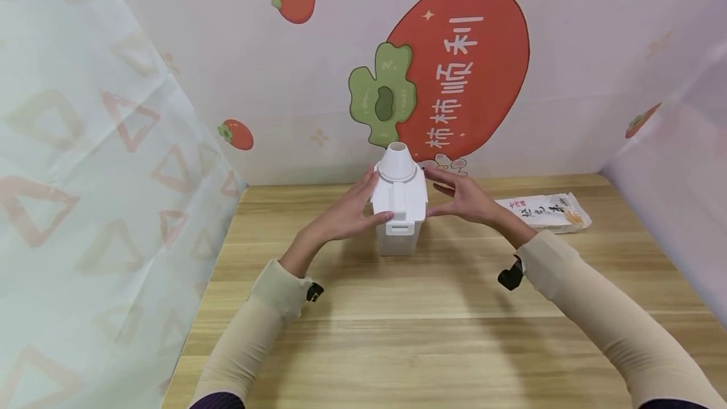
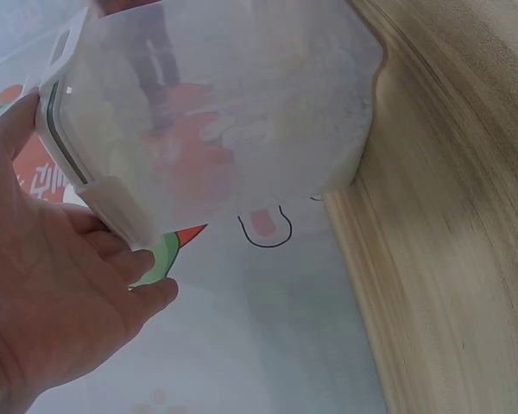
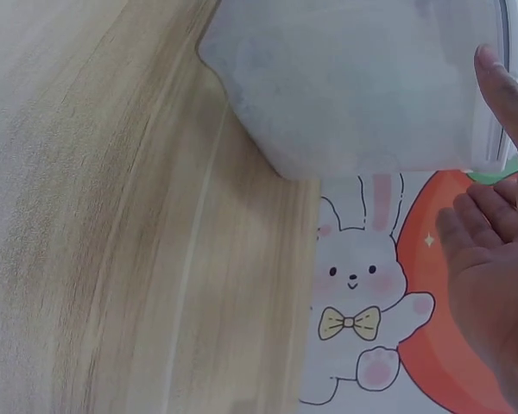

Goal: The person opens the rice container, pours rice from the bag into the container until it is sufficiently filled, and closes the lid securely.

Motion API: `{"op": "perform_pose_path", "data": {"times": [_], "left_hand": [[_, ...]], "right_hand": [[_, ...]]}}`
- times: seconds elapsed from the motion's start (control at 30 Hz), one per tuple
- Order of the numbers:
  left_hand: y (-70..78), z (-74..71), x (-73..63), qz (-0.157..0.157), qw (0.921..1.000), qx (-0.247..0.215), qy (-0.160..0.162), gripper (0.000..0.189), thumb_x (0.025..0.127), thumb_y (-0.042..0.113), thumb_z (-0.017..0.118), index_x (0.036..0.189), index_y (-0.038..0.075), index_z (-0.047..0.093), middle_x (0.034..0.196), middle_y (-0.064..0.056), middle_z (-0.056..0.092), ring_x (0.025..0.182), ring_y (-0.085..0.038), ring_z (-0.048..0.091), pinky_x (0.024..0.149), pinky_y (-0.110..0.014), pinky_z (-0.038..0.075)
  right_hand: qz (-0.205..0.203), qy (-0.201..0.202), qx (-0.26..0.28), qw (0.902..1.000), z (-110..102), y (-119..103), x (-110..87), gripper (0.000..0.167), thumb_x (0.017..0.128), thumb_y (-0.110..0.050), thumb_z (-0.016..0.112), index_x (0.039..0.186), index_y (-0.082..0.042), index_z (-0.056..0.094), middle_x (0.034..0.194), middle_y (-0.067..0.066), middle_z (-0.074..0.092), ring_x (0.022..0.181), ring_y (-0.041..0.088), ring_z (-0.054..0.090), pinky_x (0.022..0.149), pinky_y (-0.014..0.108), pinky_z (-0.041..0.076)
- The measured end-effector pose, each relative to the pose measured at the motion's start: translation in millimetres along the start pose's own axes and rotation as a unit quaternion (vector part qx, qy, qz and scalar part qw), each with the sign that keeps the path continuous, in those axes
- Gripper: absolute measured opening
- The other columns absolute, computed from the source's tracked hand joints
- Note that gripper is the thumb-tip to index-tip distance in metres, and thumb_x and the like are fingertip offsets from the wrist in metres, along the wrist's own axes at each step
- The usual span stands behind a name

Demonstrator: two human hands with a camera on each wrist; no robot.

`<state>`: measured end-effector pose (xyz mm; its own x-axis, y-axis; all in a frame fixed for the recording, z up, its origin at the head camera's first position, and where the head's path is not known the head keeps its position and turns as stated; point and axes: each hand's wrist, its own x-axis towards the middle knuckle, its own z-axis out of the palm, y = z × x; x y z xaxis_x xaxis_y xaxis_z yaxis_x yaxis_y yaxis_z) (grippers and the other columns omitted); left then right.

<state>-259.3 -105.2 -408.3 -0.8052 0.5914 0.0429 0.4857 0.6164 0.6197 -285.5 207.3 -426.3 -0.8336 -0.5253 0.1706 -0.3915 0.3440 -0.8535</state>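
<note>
A white lidded container (image 1: pixel 397 243), topped by a conical spout (image 1: pixel 397 164), is standing upright on the wooden table (image 1: pixel 397 339), near the back wall (image 1: pixel 318 81). The left hand (image 1: pixel 353 212) is touching the lid (image 1: pixel 418 196) at its left side, thumb and fingers spread apart and relaxed; the right hand (image 1: pixel 468 199) is touching the opposite side, likewise spread. Beyond the right hand, a printed packet (image 1: pixel 545 211) is lying flat. The wall is displaying persimmons (image 1: pixel 483 36).

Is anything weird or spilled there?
I see no spill, and the white container stands upright. One odd thing: the big red fruit picture behind it looks turned sideways, with its leaves on the left.
</note>
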Motion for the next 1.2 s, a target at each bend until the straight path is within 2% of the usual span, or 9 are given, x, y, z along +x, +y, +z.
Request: {"op": "perform_pose_path", "data": {"times": [0.27, 0.33, 0.5, 0.63, 0.9, 1.1, 1.2], "left_hand": [[0.0, 1.1, 1.6, 0.003, 1.0, -0.004, -0.004, 0.105, 0.101, 0.06, 0.061, 0.171, 0.017, -0.004, 0.177, -0.003, -0.014, 0.164, -0.024, 0.0, 0.131, -0.049, 0.018], [-0.2, 1.6, 2.0, 0.003, 1.0, -0.003, -0.005, 0.105, 0.101, 0.06, 0.061, 0.171, 0.017, -0.004, 0.177, -0.003, -0.014, 0.164, -0.024, 0.001, 0.131, -0.049, 0.018], [-0.5, 1.9, 2.2, 0.003, 1.0, -0.004, -0.006, 0.104, 0.102, 0.058, 0.061, 0.171, 0.015, -0.004, 0.177, -0.004, -0.015, 0.164, -0.023, 0.0, 0.131, -0.048, 0.018], [0.2, 1.3, 2.0, 0.004, 0.9999, -0.008, -0.004, 0.104, 0.102, 0.056, 0.062, 0.17, 0.013, -0.003, 0.177, -0.004, -0.015, 0.164, -0.023, 0.0, 0.131, -0.047, 0.018], [-0.4, 1.4, 0.3, 0.0, 1.0, -0.008, -0.003, 0.104, 0.102, 0.057, 0.061, 0.171, 0.014, -0.004, 0.177, -0.001, -0.017, 0.164, -0.023, -0.001, 0.131, -0.048, 0.018], [0.1, 1.2, 0.0, 0.001, 1.0, -0.009, -0.002, 0.103, 0.102, 0.058, 0.061, 0.171, 0.016, -0.004, 0.177, 0.0, -0.017, 0.164, -0.021, -0.001, 0.131, -0.048, 0.018], [0.1, 1.5, 0.2, 0.0, 1.0, -0.005, -0.003, 0.103, 0.102, 0.059, 0.06, 0.171, 0.016, -0.004, 0.177, 0.001, -0.017, 0.164, -0.021, -0.001, 0.131, -0.047, 0.018]], "right_hand": [[0.003, 0.006, 0.005, 1.0, 0.9, 4.4, 1.6, 0.097, 0.08, -0.004, 0.092, 0.161, 0.003, 0.039, 0.167, 0.02, 0.04, 0.151, 0.041, 0.043, 0.113, 0.039, 0.046], [0.005, 0.008, 0.012, 0.9999, 1.0, 5.0, 2.1, 0.096, 0.08, -0.003, 0.092, 0.16, 0.003, 0.04, 0.166, 0.021, 0.041, 0.149, 0.041, 0.045, 0.111, 0.041, 0.047], [0.011, 0.016, 0.029, 0.9994, 1.2, 5.2, 4.2, 0.092, 0.08, 0.002, 0.09, 0.158, 0.007, 0.042, 0.162, 0.025, 0.045, 0.143, 0.044, 0.051, 0.109, 0.043, 0.049], [0.018, 0.025, 0.033, 0.999, 1.4, 3.7, 5.6, 0.088, 0.079, 0.005, 0.09, 0.155, 0.008, 0.045, 0.158, 0.026, 0.049, 0.14, 0.045, 0.055, 0.106, 0.035, 0.052], [0.02, 0.028, 0.02, 0.9992, 0.4, 3.5, 6.8, 0.084, 0.08, 0.001, 0.091, 0.154, 0.005, 0.049, 0.157, 0.024, 0.052, 0.138, 0.042, 0.058, 0.107, 0.036, 0.052], [0.007, 0.026, 0.01, 0.9996, -0.9, 6.5, 7.4, 0.083, 0.081, 0.001, 0.091, 0.153, 0.005, 0.051, 0.156, 0.024, 0.053, 0.138, 0.042, 0.058, 0.11, 0.052, 0.048], [0.002, 0.027, 0.007, 0.9996, -1.2, 7.2, 7.7, 0.083, 0.08, 0.001, 0.091, 0.152, 0.005, 0.052, 0.155, 0.024, 0.054, 0.138, 0.042, 0.058, 0.109, 0.047, 0.049]]}}
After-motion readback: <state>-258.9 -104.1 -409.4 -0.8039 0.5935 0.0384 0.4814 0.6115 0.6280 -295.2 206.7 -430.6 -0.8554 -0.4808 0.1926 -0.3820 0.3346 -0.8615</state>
